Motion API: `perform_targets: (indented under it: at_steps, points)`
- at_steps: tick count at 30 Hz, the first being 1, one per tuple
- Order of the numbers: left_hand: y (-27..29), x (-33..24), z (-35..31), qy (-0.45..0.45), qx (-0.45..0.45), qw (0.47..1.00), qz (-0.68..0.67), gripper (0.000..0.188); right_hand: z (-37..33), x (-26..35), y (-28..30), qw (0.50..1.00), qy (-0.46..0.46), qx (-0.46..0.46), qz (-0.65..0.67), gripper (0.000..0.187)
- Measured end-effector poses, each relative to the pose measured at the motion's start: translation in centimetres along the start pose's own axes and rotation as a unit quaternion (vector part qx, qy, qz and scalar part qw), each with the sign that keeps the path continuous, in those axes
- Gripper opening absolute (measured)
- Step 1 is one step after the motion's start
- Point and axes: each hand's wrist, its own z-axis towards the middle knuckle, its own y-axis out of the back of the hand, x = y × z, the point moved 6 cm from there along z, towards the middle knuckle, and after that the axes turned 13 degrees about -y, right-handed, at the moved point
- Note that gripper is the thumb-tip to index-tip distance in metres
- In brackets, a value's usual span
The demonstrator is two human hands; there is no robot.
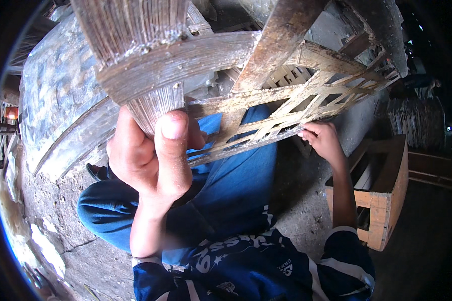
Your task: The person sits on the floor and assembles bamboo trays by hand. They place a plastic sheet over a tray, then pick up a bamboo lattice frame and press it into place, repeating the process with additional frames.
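Observation:
A large open-weave bamboo lattice point(286, 113), seemingly a basket in the weaving, slants across in front of me, made of flat crossing strips. Close to the camera, a wide grooved bamboo slat point(160, 103) passes behind a curved cross strip point(181, 59). My left hand point(150, 155) grips this slat's lower end, thumb on the near side and fingers curled behind. Farther right, my right hand point(324, 140) pinches the lattice's lower edge between thumb and fingers. Another broad strip point(278, 42) rises at an angle above the weave.
To the left stands a large rounded, grey-white woven form point(60, 90). A wooden box point(386, 200) with openings sits on the right. My blue-jeaned legs point(226, 200) are folded beneath the lattice on a rough concrete floor point(100, 271). Pale scraps point(47, 246) lie at far left.

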Motion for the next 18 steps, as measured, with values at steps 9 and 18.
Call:
perform_targets:
  at_steps: [9, 18]
  points:
    - [0.2, 1.0, 0.0, 0.005, 0.002, 1.000, 0.004, 0.044, 0.8, -2.9, -1.5, 0.983, -0.044, 0.024, 0.175, 0.017]
    - [0.2, 1.1, 0.1, 0.011, 0.000, 1.000, 0.001, 0.043, 0.7, -2.4, -1.8, 0.966, -0.052, -0.006, 0.252, 0.012]
